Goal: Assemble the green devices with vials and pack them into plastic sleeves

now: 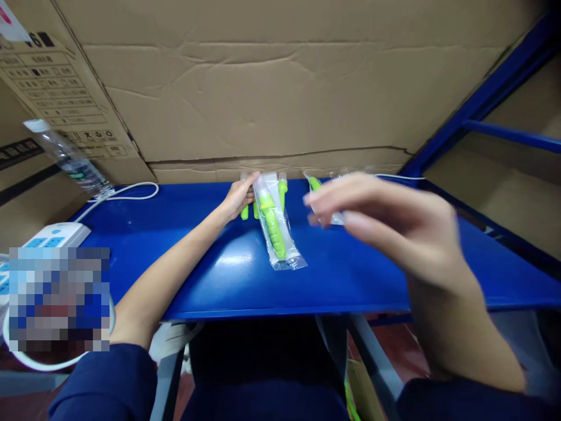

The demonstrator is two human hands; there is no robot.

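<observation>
My left hand (240,197) pinches the top end of a clear plastic bag (283,234) holding a green ribbed tool with a clear cap (272,225). The bag slants down over the blue table. Behind it, similar green pieces (282,190) lie near the cardboard wall, partly hidden by the bag and my left hand. My right hand (394,225) is raised nearer the camera, blurred, its fingers curved and apart from the thumb, with nothing seen between them. Beyond its fingertips lies another green piece (314,183) with clear plastic, partly covered by the hand.
A blue table (210,280) meets a cardboard wall (284,99). On the left are a clear bottle (76,164), a white power strip (59,237) with a white cable, and a round white rim (48,367) around a blurred-out area. A blue metal frame (482,93) rises at right.
</observation>
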